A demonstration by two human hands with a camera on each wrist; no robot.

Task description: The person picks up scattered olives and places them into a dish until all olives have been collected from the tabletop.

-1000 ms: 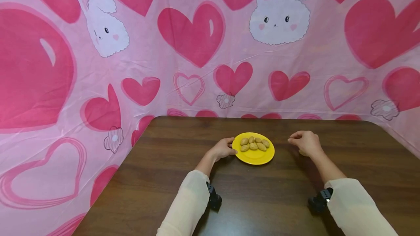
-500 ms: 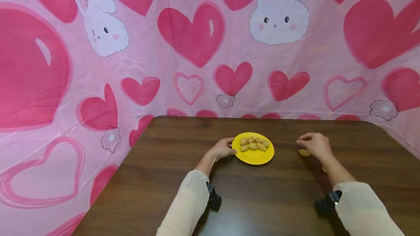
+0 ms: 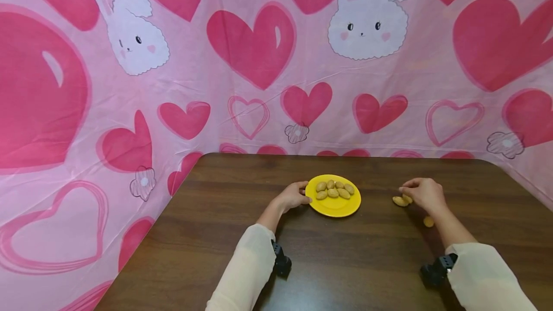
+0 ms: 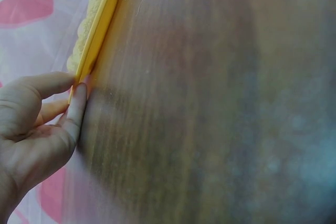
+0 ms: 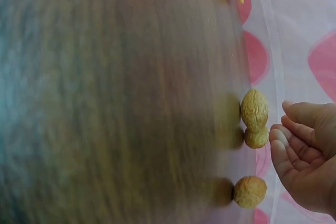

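My left hand [image 3: 294, 195] pinches the rim of a yellow plate [image 3: 333, 211] lying on the brown table. In the left wrist view, the thumb and fingers [image 4: 77, 106] sit on both sides of the rim. Several tan walnuts in their shells [image 3: 333, 193] are grouped on the plate's far half. To the right, my right hand [image 3: 425, 194] hovers low beside two loose walnuts [image 5: 255, 109] that sit close together. Its thumb and fingers are bent and apart, with nothing seen between them. A third loose walnut [image 5: 250, 191] lies nearer the person, by the right wrist.
The brown table [image 3: 345, 263] has rounded far corners. Behind it hangs a pink cloth [image 3: 255, 71] printed with hearts and rabbits. Small black cameras [image 3: 282, 259] are strapped to both wrists, over cream sleeves.
My right hand has moved right and slightly toward the person, uncovering the loose walnuts that it hid before. My left hand and the plate have stayed in place.
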